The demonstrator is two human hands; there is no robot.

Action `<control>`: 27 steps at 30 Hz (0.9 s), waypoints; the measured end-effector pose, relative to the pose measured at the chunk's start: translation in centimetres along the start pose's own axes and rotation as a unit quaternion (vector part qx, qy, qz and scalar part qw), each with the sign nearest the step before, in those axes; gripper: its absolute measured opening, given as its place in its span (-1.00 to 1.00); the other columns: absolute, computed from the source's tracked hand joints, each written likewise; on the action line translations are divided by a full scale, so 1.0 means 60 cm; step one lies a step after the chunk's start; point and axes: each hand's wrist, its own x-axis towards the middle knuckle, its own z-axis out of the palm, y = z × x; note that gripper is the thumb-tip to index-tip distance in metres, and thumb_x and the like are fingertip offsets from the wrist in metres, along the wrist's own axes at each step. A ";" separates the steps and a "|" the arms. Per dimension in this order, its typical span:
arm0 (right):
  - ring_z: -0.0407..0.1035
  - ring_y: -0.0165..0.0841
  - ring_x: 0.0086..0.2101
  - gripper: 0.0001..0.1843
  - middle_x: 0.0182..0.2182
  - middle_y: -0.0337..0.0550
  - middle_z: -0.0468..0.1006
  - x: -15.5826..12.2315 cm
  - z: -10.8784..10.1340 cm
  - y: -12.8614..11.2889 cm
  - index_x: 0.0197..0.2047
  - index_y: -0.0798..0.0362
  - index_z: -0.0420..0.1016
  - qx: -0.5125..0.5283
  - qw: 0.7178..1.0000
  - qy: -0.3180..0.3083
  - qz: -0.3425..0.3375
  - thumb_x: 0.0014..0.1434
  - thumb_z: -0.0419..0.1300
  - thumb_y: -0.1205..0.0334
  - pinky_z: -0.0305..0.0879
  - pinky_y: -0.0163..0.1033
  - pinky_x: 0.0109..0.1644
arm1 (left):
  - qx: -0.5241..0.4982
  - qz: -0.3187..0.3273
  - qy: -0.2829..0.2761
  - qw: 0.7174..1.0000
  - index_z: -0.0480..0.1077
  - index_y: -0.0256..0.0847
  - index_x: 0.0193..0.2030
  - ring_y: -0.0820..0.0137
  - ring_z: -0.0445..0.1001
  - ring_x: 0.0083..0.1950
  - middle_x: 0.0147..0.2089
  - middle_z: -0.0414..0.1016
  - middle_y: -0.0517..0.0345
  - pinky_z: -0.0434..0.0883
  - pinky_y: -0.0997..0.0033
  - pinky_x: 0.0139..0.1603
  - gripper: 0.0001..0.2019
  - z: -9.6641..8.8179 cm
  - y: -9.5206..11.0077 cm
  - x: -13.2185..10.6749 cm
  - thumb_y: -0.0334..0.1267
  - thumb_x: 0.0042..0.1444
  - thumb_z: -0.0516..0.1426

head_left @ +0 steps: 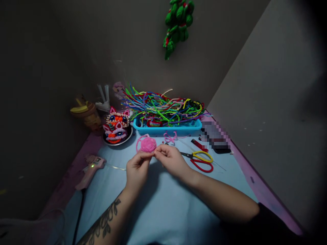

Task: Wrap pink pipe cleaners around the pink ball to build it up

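Observation:
A round pink fuzzy coil [148, 145], seemingly wound from pipe cleaner, is held above the middle of the blue table cover, a loose pink loop curving off its left side. My left hand [138, 164] pinches its lower edge, thumb and forefinger closed. Close beside those fingertips, my right hand [170, 158] is also closed in a pinch at the coil's bottom right; its fingers partly hide what they grip. Just right of that hand lie scissors [201, 161] with yellow and red handles. Behind the hands rests a small bent pink pipe cleaner [170, 137].
A blue tray [167, 128] heaped with colourful pipe cleaners [163, 105] stands at the back. Left of it, a metal bowl [118, 144] holds fuzzy animal-face figures. A pink glue gun [90, 170] with a lit green light lies left; a red lighter [199, 145] and phone [221, 149] lie right.

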 end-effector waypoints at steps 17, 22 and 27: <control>-0.01 -0.57 -0.71 -0.77 -0.73 -0.47 0.14 -0.003 -0.002 -0.005 -0.41 0.07 0.30 0.067 0.995 -0.043 0.064 0.05 0.16 0.08 -0.14 -0.43 -0.64 | -0.015 0.005 -0.028 0.999 0.55 -0.14 -0.31 0.34 0.50 -0.30 -0.35 0.56 0.11 0.41 0.38 -0.21 -0.90 -0.005 0.011 -0.003 -0.24 0.04 0.20; 0.07 -0.52 -0.62 -0.87 -0.66 -0.40 0.20 -0.011 0.004 -0.004 -0.36 0.07 0.40 -0.049 0.998 0.025 -0.031 0.12 0.10 0.19 -0.05 -0.39 -0.56 | -0.048 -0.009 -0.004 0.999 0.53 -0.16 -0.30 0.32 0.51 -0.24 -0.30 0.56 0.10 0.42 0.37 -0.17 -0.87 0.002 0.018 -0.001 -0.20 0.02 0.23; 0.14 -0.49 -0.57 -0.86 -0.61 -0.35 0.29 -0.019 0.005 -0.001 -0.34 0.05 0.40 -0.115 0.989 0.041 -0.078 0.17 0.05 0.23 0.03 -0.36 -0.48 | -0.045 -0.002 -0.008 0.999 0.52 -0.15 -0.30 0.34 0.51 -0.25 -0.31 0.56 0.11 0.43 0.37 -0.17 -0.89 0.006 0.012 -0.002 -0.23 0.00 0.25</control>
